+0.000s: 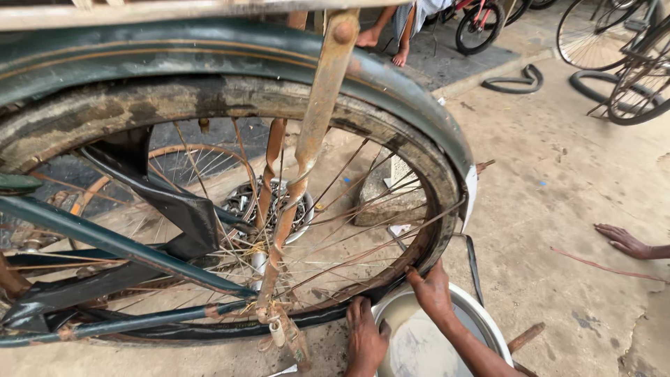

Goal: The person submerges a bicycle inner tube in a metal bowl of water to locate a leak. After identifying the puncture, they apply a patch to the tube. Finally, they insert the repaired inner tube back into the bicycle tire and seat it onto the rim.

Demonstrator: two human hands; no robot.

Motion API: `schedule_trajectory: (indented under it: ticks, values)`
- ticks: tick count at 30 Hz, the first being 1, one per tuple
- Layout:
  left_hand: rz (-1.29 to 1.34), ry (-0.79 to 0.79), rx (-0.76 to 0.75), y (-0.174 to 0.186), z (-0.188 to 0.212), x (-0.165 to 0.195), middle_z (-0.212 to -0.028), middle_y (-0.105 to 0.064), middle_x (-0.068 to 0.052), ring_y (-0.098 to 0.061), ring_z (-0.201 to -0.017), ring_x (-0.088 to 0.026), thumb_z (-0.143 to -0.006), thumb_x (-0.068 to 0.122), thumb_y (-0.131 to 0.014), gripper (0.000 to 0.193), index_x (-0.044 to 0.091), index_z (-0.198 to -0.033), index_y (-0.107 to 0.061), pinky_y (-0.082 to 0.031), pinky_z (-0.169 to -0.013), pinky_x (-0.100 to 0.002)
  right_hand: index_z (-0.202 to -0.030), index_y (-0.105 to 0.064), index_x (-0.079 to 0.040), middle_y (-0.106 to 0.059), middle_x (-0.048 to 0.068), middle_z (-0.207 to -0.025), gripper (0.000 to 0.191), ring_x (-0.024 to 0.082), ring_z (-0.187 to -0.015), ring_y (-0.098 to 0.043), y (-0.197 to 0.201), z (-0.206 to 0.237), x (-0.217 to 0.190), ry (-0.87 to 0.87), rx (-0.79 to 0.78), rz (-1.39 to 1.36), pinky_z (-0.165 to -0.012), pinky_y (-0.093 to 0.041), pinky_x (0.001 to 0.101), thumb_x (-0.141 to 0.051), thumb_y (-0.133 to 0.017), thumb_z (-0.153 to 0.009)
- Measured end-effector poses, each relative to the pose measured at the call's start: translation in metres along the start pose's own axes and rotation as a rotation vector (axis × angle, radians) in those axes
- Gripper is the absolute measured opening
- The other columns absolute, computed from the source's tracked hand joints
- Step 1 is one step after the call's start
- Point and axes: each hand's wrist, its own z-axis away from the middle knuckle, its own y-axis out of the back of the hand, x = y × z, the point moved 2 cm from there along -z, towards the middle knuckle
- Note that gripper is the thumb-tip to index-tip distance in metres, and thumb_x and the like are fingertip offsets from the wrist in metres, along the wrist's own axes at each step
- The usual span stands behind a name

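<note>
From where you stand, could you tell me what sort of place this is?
Probably an open-air bicycle repair spot: a bicycle rear wheel being worked on over a water basin, loose tyres on bare concrete, and more bicycles parked behind.

A black inner tube (518,82) lies on the concrete floor (558,181) at one o'clock, spoked wheels (628,56) at two o'clock, another person's hand (623,241) flat at three o'clock

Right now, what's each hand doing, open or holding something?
Left hand: fingers curled on the tyre at the wheel's bottom; grip cannot be told.
Right hand: pressed against the tyre above the basin; grip cannot be told.
</note>
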Motion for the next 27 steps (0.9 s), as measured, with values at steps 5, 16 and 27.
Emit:
schedule_trajectory:
  ticks: [5,16,27]
  values:
    - [-0.245,0.032,-0.159,0.009,-0.02,0.0,-0.149,-0.044,-0.019,-0.043,-0.137,-0.034,-0.081,0.031,-0.081,0.081,0.007,-0.147,-0.041,-0.031,-0.113,-0.053,-0.122,-0.054,0.002,-0.074,0.021,-0.097,0.049,0.031,-0.089,-0.071,-0.002,0.005,-0.003,-0.07,-0.006,-0.018,-0.084,-0.055,0.0416,-0.014,-0.07,-0.078]
    - [-0.295,-0.113,-0.081,0.004,-0.004,0.03,-0.152,-0.039,-0.022,-0.033,-0.141,-0.04,-0.082,0.031,-0.081,0.086,0.001,-0.148,-0.036,-0.017,-0.116,-0.061,-0.123,-0.054,0.002,-0.074,0.021,-0.092,0.055,0.034,-0.086,-0.072,0.005,0.005,-0.016,-0.005,0.039,-0.006,-0.083,-0.055,0.043,-0.016,-0.071,-0.074]
    - [-0.03,-0.212,-0.024,-0.024,-0.007,0.023,-0.145,-0.052,-0.025,-0.048,-0.134,-0.044,-0.079,0.027,-0.081,0.085,0.0,-0.15,-0.043,-0.037,-0.114,-0.05,-0.123,-0.052,0.003,-0.072,0.026,-0.096,0.055,0.038,-0.089,-0.071,0.005,0.009,-0.001,0.008,0.006,0.047,-0.084,-0.055,0.0452,-0.018,-0.071,-0.076]
